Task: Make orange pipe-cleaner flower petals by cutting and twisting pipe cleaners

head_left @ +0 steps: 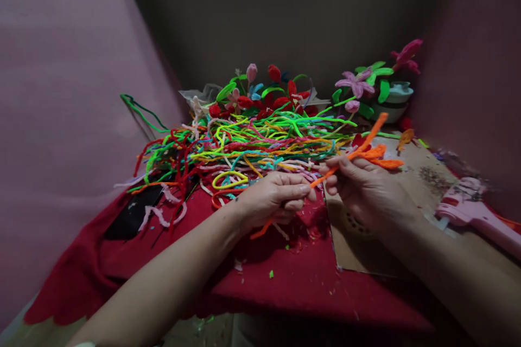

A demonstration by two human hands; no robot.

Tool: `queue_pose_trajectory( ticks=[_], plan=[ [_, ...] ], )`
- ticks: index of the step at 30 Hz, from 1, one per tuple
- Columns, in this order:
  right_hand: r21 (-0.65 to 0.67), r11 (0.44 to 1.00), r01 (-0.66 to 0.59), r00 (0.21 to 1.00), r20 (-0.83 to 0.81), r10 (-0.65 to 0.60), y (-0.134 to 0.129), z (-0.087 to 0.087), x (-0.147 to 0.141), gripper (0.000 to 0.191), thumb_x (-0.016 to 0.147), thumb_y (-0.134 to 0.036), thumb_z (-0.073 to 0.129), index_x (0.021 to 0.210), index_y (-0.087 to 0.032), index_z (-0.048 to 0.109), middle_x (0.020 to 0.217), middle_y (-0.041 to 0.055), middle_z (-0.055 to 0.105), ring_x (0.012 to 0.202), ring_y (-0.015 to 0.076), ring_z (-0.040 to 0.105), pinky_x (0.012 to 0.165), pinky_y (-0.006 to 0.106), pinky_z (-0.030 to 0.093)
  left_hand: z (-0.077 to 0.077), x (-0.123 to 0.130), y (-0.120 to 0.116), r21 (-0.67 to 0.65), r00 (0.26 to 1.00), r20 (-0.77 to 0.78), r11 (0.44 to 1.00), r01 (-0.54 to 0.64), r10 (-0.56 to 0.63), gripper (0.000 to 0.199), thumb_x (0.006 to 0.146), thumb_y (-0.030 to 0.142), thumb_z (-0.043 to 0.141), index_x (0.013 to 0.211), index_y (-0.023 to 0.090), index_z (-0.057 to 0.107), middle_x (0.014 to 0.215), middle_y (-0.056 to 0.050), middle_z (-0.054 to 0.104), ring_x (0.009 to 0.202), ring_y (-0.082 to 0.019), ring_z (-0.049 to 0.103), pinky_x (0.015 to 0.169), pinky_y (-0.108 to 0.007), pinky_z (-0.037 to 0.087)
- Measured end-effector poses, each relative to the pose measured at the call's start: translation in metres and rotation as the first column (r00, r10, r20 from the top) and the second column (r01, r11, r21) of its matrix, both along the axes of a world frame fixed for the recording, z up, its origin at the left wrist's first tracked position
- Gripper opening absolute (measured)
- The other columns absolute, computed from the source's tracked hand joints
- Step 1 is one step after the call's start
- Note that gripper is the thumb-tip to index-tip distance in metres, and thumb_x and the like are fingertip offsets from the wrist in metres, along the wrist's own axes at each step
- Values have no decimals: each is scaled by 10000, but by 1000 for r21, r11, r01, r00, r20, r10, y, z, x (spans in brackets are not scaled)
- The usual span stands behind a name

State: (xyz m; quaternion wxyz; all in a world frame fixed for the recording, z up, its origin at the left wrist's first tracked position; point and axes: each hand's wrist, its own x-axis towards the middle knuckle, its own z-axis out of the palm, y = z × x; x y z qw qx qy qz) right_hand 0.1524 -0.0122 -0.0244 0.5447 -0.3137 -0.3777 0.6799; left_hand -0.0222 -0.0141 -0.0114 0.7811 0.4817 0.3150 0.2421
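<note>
Far left, a dark flat object (125,218), not identifiable, laid on the red cloth (293,279); centre left, a heap of multicoloured chenille stems (260,143), spread loosely, with a yellow loop (230,179) at its near edge; behind it, red chenille flowers (271,104), grouped against the dark wall.

Centre, the left hand (277,195), closed narrowly, the lower part of an orange chenille bundle (364,153) pinched between thumb and fingers; to its right, the right hand (362,184), likewise closed, the same bundle gripped below its splayed ends; the bundle held aloft, slanting between both hands; the step in hand judged to be shaping of its stem by fingertips; a firm upper grip and a light, turning lower pinch judged to be called for next.

Right, brown cardboard (366,257), lying partly beneath the right hand; far right, a pink glue gun (474,211), untouched.
</note>
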Motion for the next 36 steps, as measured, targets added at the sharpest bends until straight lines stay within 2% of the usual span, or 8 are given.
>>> queue_pose_trajectory(
  ticks=[3, 5, 9, 12, 20, 28, 31, 36],
  plan=[
    [44, 990, 134, 990, -45, -132, 8, 2, 9, 107, 737, -279, 665, 720, -173, 667, 643, -1, 606, 523, 71, 547, 480, 179, 455, 3, -5, 3, 8, 999, -41, 1000, -24, 25, 140, 824, 259, 511, 789, 130, 551, 455, 81, 329, 350, -20, 206, 350, -164, 144],
    [51, 988, 148, 987, -63, -145, 10, 4, 11, 128, 745, -303, 655, 741, -175, 667, 664, 2, 611, 533, 72, 546, 473, 180, 451, 4, -7, 4, 6, 996, -74, 999, -45, 45, 135, 815, 253, 522, 784, 125, 555, 454, 77, 342, 351, -19, 210, 353, -162, 137],
    [2, 1000, 22, 1000, 15, -22, 3, 3, 4, 139, 723, -264, 675, 832, -178, 670, 722, 22, 647, 565, 93, 581, 546, 215, 486, 5, -6, 4, 22, 996, -75, 999, -47, 49, 155, 815, 281, 520, 799, 132, 560, 465, 79, 344, 351, -17, 192, 357, -168, 126],
    [-52, 997, -59, 997, 50, 62, 0, 0, 0, 116, 715, -257, 677, 786, -166, 672, 645, 30, 643, 539, 114, 590, 534, 233, 495, 5, -4, 3, 77, 997, -74, 997, -24, 30, 180, 820, 294, 512, 852, 129, 574, 471, 75, 371, 352, -18, 212, 365, -176, 122],
    [1, 994, 111, 993, -35, -111, 12, 3, 11, 84, 745, -247, 637, 713, -169, 640, 628, -4, 599, 512, 82, 564, 478, 189, 484, 11, -5, 2, 253, 956, -279, 967, -16, 89, 223, 786, 349, 543, 770, 127, 564, 526, 53, 468, 370, -25, 286, 379, -181, 187],
    [-84, 996, -2, 1000, 31, 4, 2, 1, 3, 160, 672, -220, 708, 812, -152, 671, 716, 40, 662, 568, 113, 603, 522, 217, 508, 11, -1, 0, 348, 929, -345, 938, -2, 130, 257, 815, 366, 497, 788, 123, 577, 536, 42, 473, 383, -25, 286, 390, -177, 193],
    [-78, 994, -77, 995, 60, 82, 0, -5, 0, 132, 672, -222, 711, 773, -141, 682, 699, 47, 666, 561, 112, 596, 483, 205, 492, 10, -1, 0, 366, 928, -355, 930, 26, 113, 272, 828, 362, 482, 811, 118, 601, 543, 35, 477, 389, -25, 285, 390, -177, 188],
    [-48, 995, -92, 995, 42, 94, 0, -7, -1, 111, 704, -241, 689, 769, -153, 671, 710, 34, 660, 566, 109, 601, 483, 204, 498, 9, -1, -1, 402, 923, -364, 915, 32, 128, 243, 832, 318, 483, 799, 119, 617, 554, 30, 500, 395, -26, 293, 389, -178, 199]
  ],
)
